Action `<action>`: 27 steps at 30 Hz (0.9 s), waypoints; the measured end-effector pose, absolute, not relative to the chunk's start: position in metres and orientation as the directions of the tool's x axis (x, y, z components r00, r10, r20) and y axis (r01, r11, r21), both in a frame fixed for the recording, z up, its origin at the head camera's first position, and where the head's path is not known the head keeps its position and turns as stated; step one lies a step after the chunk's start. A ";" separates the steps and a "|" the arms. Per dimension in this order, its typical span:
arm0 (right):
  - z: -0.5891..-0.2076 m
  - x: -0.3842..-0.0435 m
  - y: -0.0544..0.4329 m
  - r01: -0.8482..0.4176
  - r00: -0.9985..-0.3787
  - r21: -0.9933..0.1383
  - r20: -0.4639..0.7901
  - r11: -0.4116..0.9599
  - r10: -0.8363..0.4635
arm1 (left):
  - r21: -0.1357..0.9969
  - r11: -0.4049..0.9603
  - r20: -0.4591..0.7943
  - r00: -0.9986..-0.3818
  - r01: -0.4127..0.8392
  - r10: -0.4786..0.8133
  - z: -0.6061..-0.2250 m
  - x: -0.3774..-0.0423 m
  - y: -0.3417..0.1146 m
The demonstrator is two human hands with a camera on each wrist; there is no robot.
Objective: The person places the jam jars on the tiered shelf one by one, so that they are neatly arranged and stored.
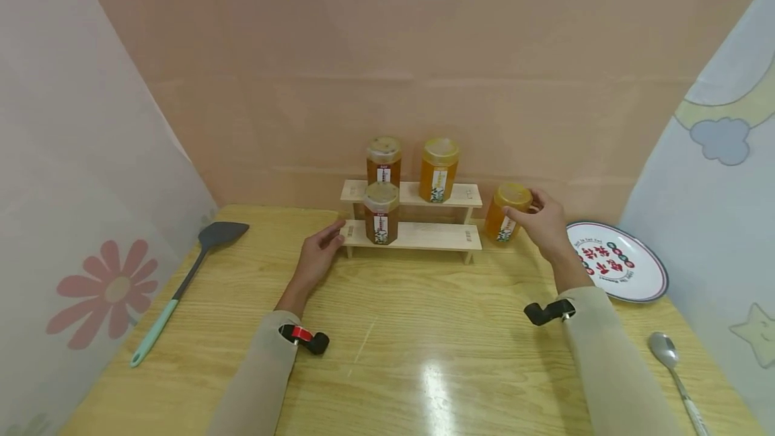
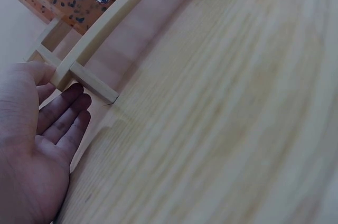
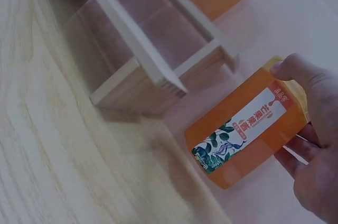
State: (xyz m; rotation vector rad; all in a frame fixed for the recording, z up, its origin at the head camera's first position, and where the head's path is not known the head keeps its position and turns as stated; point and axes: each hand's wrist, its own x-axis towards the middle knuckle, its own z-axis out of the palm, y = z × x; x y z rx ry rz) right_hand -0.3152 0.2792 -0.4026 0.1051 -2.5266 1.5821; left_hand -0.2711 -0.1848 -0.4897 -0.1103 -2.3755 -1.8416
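Observation:
A two-tier wooden display stand (image 1: 424,237) stands by the back wall. My left hand (image 1: 317,253) is at the left end of its lower tier, thumb and forefinger pinching the board edge (image 2: 63,74), other fingers loosely bent below. Just right of the stand, my right hand (image 1: 543,222) grips a jar of orange jam (image 3: 243,129) near its yellow lid, slightly tilted in the right wrist view. On the upper tier are a dark-seeded amber jar (image 1: 384,159) and another orange jar (image 1: 438,173). A second seeded jar (image 1: 381,217) sits on the lower tier's left part.
A white oval plate (image 1: 648,274) with red lettering lies at the right, behind my right forearm. Nearer the front right is a metal spoon (image 1: 665,352). A grey spatula (image 1: 208,241) with a mint handle lies at the left. Walls border the back and both sides.

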 end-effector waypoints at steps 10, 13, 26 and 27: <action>-0.385 -0.292 0.271 -0.189 -0.977 -0.903 0.214 0.385 0.023 | 0.963 0.237 0.140 -0.990 0.131 -0.020 -0.489 -0.267 -0.185; -0.384 -0.288 0.271 -0.188 -0.978 -0.926 0.206 0.327 0.022 | 0.960 0.245 0.142 -0.990 0.134 -0.016 -0.488 -0.268 -0.184; -0.369 -0.266 0.243 -0.236 -0.970 -0.941 0.241 0.244 -0.008 | 0.961 0.240 0.144 -0.989 0.136 -0.016 -0.487 -0.270 -0.186; -0.368 -0.265 0.240 -0.243 -0.969 -0.938 0.247 0.246 -0.015 | 0.963 0.235 0.138 -0.990 0.130 -0.017 -0.487 -0.271 -0.186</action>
